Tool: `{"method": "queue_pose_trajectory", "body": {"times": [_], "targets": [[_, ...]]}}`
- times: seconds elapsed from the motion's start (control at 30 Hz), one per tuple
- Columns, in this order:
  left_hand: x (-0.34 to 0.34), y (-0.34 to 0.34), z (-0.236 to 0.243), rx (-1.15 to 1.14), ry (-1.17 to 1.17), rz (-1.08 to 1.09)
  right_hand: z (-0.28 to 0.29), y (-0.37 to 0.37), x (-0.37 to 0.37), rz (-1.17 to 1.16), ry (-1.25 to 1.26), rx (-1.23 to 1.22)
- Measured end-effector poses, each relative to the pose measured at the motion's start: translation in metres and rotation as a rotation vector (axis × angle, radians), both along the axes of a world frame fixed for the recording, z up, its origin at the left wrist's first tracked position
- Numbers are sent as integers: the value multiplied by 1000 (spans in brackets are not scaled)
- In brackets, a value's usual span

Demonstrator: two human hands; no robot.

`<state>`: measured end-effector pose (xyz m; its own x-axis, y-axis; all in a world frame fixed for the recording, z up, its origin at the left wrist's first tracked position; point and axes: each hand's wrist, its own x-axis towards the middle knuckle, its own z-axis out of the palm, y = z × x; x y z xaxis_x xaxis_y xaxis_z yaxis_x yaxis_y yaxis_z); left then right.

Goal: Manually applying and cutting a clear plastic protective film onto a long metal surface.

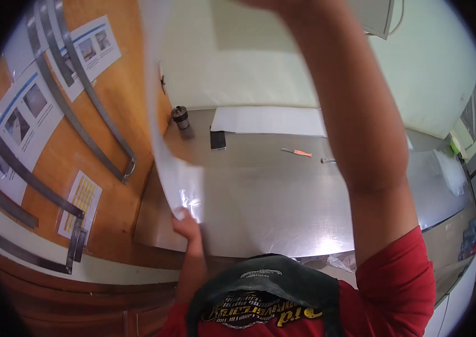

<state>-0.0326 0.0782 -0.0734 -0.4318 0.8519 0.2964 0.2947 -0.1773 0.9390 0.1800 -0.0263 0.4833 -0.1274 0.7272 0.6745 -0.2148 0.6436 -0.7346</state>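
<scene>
Clear plastic sheet (184, 140) hangs above the steel table (283, 196), its lower corner pinched in the left hand (187, 227); the right hand lies beyond the top edge, grip unknowable. It looks light, floppy and slippery, best held at its corners

I have only one view here, from the left of two fisheye cameras worn on the person's head. It looks steeply down past the chest onto the steel worktop (283, 196), which fills the middle of the picture and sits close below. The lens is very wide: the worktop edges and the wooden wall (120, 95) on the left bend toward the dark round rim. The person's raised right forearm (350, 112) crosses the picture very near the lens, and a large sheet (162, 112) close up covers part of the upper left. There is no second view to compare.
</scene>
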Motion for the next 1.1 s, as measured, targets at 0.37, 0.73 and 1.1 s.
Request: {"method": "queue_pose_trajectory", "body": {"times": [0.37,0.73,1.1], "targets": [[-179,48,-23,210,892,-140,-407,-154,374,-1023,-747,-35],[-198,49,-32,195,959,-358,-548,-217,275,-1214,-789,-1374],[-199,52,-26,-218,429,-283,-541,-195,226,-1651,-728,-1329]]}}
